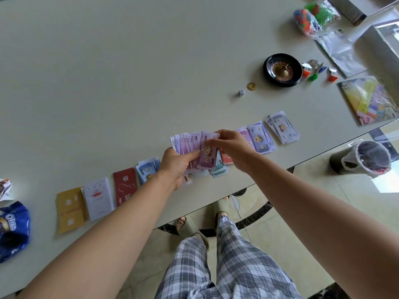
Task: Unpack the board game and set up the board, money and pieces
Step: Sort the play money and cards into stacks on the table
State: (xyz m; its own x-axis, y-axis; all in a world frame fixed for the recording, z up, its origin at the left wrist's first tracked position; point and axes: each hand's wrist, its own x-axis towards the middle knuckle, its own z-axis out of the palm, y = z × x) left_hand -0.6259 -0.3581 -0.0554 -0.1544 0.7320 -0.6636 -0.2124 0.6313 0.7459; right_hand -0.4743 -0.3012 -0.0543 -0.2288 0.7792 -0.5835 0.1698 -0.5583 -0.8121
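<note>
My left hand grips a fanned stack of pink and purple play banknotes above the table's near edge. My right hand pinches the top pink note of that fan. Sorted note piles lie in a row on the table: blue notes, green and red notes under my hands, lilac notes and grey notes. Card decks lie to the left: red, white, yellow. The folded game board rests at the right.
A black roulette wheel, a gold coin and a white die sit mid-table. Small coloured pawns and bags of plastic pieces lie beyond. A blue Oreo bag is at the left. A bin stands on the floor.
</note>
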